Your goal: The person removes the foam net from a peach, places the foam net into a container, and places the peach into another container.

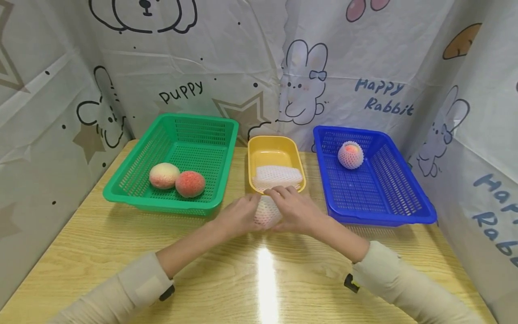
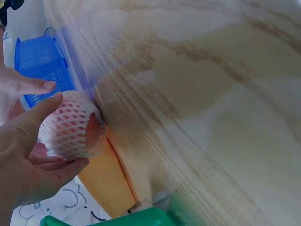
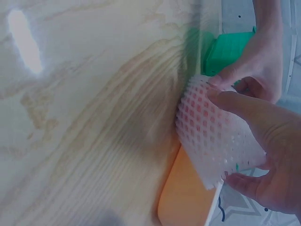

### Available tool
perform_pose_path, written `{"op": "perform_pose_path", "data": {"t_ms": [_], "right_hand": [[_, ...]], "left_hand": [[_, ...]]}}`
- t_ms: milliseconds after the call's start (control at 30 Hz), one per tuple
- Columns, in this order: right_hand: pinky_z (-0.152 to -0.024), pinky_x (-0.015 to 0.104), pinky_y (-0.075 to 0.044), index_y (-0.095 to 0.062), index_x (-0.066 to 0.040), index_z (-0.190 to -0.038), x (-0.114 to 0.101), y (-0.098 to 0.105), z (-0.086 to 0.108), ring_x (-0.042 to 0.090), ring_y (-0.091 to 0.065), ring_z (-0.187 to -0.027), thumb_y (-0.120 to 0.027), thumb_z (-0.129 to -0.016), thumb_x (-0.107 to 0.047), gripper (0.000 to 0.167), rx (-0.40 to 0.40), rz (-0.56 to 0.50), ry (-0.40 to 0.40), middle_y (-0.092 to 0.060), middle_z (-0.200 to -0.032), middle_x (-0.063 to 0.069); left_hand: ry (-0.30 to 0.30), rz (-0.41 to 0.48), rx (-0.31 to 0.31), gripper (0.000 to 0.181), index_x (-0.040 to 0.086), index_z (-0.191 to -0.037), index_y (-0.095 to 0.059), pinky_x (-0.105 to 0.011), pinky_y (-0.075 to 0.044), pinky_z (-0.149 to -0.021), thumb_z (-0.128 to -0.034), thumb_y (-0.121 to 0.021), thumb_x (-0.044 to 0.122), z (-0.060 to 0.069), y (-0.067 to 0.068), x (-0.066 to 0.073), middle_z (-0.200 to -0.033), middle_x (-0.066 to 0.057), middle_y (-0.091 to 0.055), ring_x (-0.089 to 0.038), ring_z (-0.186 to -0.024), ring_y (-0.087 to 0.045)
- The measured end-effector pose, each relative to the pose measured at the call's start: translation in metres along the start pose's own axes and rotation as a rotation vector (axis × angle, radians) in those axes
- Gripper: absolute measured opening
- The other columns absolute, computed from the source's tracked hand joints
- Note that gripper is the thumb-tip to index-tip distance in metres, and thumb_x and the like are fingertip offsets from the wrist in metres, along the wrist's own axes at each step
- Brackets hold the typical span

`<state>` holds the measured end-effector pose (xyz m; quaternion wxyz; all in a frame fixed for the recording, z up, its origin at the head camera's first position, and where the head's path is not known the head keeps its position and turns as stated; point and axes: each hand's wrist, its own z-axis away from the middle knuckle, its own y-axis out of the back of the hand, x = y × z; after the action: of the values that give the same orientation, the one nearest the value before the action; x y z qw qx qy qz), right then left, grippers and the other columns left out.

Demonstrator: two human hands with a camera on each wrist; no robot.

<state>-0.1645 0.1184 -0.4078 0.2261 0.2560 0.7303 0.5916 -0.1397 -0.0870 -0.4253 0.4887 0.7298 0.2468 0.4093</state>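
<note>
Between my two hands, just in front of the yellow tray, is a peach (image 2: 94,132) in a white foam net sleeve (image 3: 202,117). My left hand (image 1: 244,213) grips it from the left, thumb and fingers spread round its side. From the right, my right hand (image 1: 297,210) pinches the sleeve, with the thumb on one face and a fingertip at its edge. Red skin shows through the mesh, and a bare patch of peach shows in the left wrist view. In the head view the hands hide part of the fruit.
A green basket (image 1: 171,207) at left holds two bare peaches (image 1: 190,184). The yellow tray (image 1: 275,143) holds white foam sleeves (image 1: 279,174). In the blue basket (image 1: 376,216) at right lies one sleeved peach (image 1: 350,155). A printed curtain (image 1: 243,54) hangs behind the wooden table (image 1: 218,279).
</note>
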Motion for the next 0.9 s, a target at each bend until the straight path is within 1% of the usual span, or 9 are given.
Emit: {"op": "perform_pose_path", "data": {"t_ms": [133, 267, 367, 467, 567, 700, 833, 900], "right_hand": [[-0.077, 0.049, -0.058, -0.052, -0.008, -0.138, -0.002, -0.005, 0.000, 0.032, -0.057, -0.111, -0.087, -0.068, -0.054, 0.091, -0.004, 0.030, 0.009, -0.058, -0.129, 0.010], [-0.072, 0.047, -0.059, -0.052, -0.009, -0.139, -0.003, -0.007, 0.001, 0.031, -0.057, -0.109, -0.089, -0.067, -0.053, 0.092, 0.001, 0.042, 0.003, -0.059, -0.128, 0.009], [-0.070, 0.046, -0.059, -0.050, -0.007, -0.140, -0.004, -0.010, 0.000, 0.031, -0.058, -0.107, -0.090, -0.066, -0.051, 0.095, -0.024, 0.048, -0.009, -0.059, -0.128, 0.010], [-0.071, 0.045, -0.058, -0.047, -0.005, -0.143, -0.005, -0.013, 0.001, 0.032, -0.058, -0.105, -0.090, -0.066, -0.051, 0.100, -0.065, 0.052, -0.022, -0.059, -0.129, 0.011], [-0.075, 0.045, -0.058, -0.046, -0.002, -0.144, -0.006, -0.016, 0.002, 0.033, -0.059, -0.105, -0.090, -0.065, -0.053, 0.104, -0.079, 0.062, -0.023, -0.059, -0.130, 0.013], [-0.075, 0.045, -0.058, -0.045, 0.001, -0.144, -0.006, -0.020, 0.005, 0.034, -0.060, -0.103, -0.090, -0.064, -0.053, 0.106, -0.038, 0.076, 0.002, -0.059, -0.129, 0.014], [-0.073, 0.046, -0.059, -0.047, 0.001, -0.142, -0.004, -0.023, 0.007, 0.035, -0.061, -0.103, -0.091, -0.065, -0.048, 0.101, 0.027, 0.061, 0.035, -0.060, -0.126, 0.015], [-0.070, 0.047, -0.059, -0.048, 0.000, -0.141, -0.003, -0.023, 0.007, 0.036, -0.062, -0.102, -0.091, -0.065, -0.045, 0.098, 0.047, 0.049, 0.032, -0.061, -0.124, 0.015]], "left_hand": [[-0.001, 0.052, -0.008, 0.083, -0.008, -0.134, -0.049, -0.041, -0.059, -0.080, -0.0772, -0.087, 0.039, 0.001, 0.001, 0.002, -0.118, -0.025, -0.062, -0.036, -0.103, -0.065], [0.034, 0.124, -0.039, 0.088, -0.004, -0.142, -0.044, -0.045, -0.057, -0.087, -0.0768, -0.088, 0.037, 0.001, 0.004, 0.003, -0.125, -0.026, -0.060, -0.038, -0.110, -0.062], [0.052, 0.139, -0.060, 0.089, -0.002, -0.144, -0.043, -0.045, -0.055, -0.090, -0.0766, -0.088, 0.036, 0.000, 0.006, 0.003, -0.128, -0.025, -0.059, -0.038, -0.114, -0.061], [0.056, 0.147, -0.057, 0.086, -0.002, -0.142, -0.045, -0.044, -0.056, -0.089, -0.0776, -0.087, 0.039, -0.002, 0.006, 0.003, -0.127, -0.022, -0.061, -0.035, -0.111, -0.062], [0.050, 0.157, -0.043, 0.081, -0.002, -0.137, -0.049, -0.042, -0.057, -0.083, -0.0773, -0.087, 0.039, -0.004, 0.005, 0.004, -0.122, -0.019, -0.064, -0.031, -0.105, -0.065], [0.036, 0.151, -0.035, 0.077, -0.001, -0.133, -0.053, -0.040, -0.058, -0.079, -0.0758, -0.088, 0.036, -0.007, 0.006, 0.004, -0.117, -0.016, -0.066, -0.027, -0.099, -0.066], [0.022, 0.150, -0.036, 0.075, -0.001, -0.132, -0.053, -0.039, -0.058, -0.077, -0.0754, -0.088, 0.035, -0.008, 0.008, 0.004, -0.114, -0.014, -0.066, -0.026, -0.096, -0.066], [0.014, 0.142, -0.040, 0.074, 0.000, -0.131, -0.054, -0.038, -0.058, -0.076, -0.0760, -0.087, 0.035, -0.010, 0.010, 0.004, -0.113, -0.013, -0.067, -0.025, -0.095, -0.066]]}}
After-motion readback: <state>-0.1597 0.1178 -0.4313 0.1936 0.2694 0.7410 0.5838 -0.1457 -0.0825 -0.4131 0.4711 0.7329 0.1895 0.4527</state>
